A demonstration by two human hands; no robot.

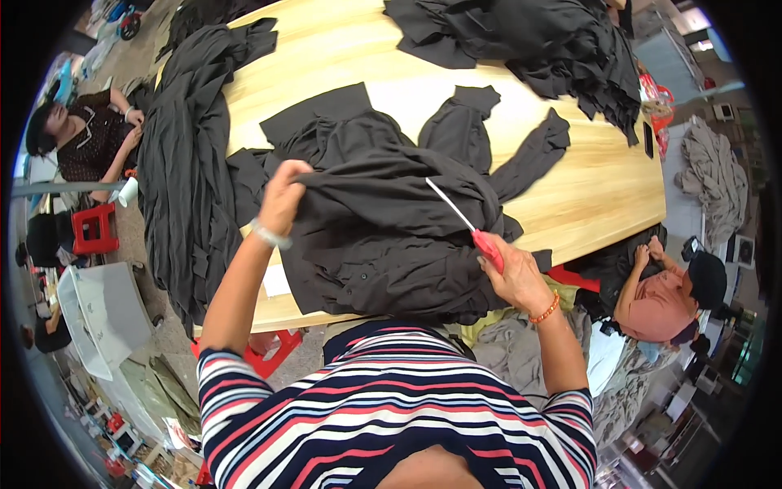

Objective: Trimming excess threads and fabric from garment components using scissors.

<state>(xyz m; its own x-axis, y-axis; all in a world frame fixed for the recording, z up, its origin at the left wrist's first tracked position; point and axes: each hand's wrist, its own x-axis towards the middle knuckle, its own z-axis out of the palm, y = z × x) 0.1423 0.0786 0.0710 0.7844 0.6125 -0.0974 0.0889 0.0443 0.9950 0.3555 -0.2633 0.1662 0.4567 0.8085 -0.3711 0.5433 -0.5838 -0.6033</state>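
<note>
1. Tabletop (pixel 595 183): pale wood-grain, bearing all items below.
2. Dark buttoned shirt (pixel 371 212): lies rumpled between the middle of the tabletop and its near edge. Buttons show on the part closest to that edge. One sleeve (pixel 464 138) points toward the far edge, the other (pixel 533 159) toward the far right corner. The long axis of the body is obscured by folds.
3. Dark garment heap (pixel 183 163): stretched lengthwise along the left edge and draped over it.
4. Dark garment pile (pixel 562 41): bunched at the far right corner.
5. Right hand (pixel 517 279): wrapped around the handle of the tool in item 7, above the right side of the shirt.
6. Left hand (pixel 283 198): fingers bent, grasping a fold at the shirt's left side.
7. Red-handled tool (pixel 482 240): over the shirt. Its long axis runs obliquely, with the slim metal shaft directed toward the far left corner and the handle toward the near right. Contact between tip and cloth cannot be determined.
8. Flat black rectangular object (pixel 648 140): beside the right edge, long axis roughly parallel to it.
9. White sheet (pixel 277 280): near the near left corner, partly under the shirt.
</note>
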